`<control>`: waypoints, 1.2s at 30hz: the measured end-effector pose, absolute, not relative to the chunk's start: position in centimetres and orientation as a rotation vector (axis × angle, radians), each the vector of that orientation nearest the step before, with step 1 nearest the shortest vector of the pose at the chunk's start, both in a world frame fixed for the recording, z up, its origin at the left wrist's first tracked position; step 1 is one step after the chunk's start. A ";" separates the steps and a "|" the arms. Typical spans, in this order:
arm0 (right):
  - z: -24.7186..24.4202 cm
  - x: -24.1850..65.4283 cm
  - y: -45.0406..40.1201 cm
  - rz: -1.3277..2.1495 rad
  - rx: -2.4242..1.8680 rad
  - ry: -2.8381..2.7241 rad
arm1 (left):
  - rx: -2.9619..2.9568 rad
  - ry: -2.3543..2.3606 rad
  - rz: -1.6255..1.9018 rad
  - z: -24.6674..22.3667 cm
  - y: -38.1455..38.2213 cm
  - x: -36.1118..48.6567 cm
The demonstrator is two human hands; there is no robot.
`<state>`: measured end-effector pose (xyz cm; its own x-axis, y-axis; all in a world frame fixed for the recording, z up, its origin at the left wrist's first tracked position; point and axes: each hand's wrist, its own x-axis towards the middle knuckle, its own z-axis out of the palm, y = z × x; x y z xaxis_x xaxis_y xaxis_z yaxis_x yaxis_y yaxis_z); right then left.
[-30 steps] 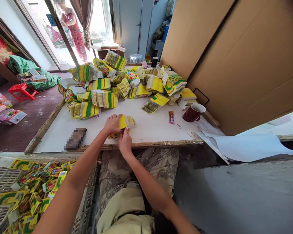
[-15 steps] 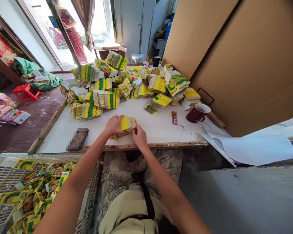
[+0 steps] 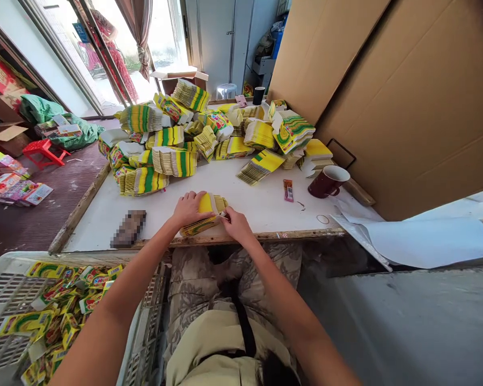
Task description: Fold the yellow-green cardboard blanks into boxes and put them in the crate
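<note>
A bundle of flat yellow cartons lies near the front edge of the white table. My left hand grips it from the left, its thumb along the near side. At the bundle's right end, the fingers of my right hand are pinched against a carton edge. Behind my hands is a heap of similar yellow and green carton bundles, with one separate bundle lying in front of it to the right.
A maroon mug, a small pink packet and a rubber band are on the right. A blurred dark object lies left. A white crate of yellow cartons stands lower left. Large cardboard rises right.
My right hand has shifted slightly right at the bundle's end, while my left hand keeps its grip. The person by the door has moved a little, and the view has shifted slightly.
</note>
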<state>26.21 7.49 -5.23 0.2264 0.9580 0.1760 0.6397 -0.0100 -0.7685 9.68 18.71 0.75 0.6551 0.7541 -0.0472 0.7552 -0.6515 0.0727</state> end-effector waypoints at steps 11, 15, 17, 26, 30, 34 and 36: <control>-5.0 26.6 6.3 0.541 -1.677 -1.570 | 2.766 1.291 0.002 0.9 18.5 9.6; -4.7 27.0 5.4 0.613 -1.619 -1.644 | 2.756 1.304 0.010 0.9 18.4 9.6; -4.6 27.2 5.0 0.634 -1.601 -1.664 | 2.750 1.312 0.012 0.9 18.4 9.6; -4.6 27.5 5.2 0.497 -1.643 -1.602 | 2.756 1.286 0.039 0.7 18.5 9.6; -4.4 27.8 6.2 0.321 -1.691 -1.613 | 2.755 1.292 0.029 0.8 18.4 9.6; -4.4 27.9 6.6 0.234 -1.719 -1.744 | 2.738 1.309 0.015 0.8 18.4 9.7; -4.3 28.0 6.5 0.199 -1.738 -1.802 | 2.743 1.305 0.028 0.8 18.4 9.6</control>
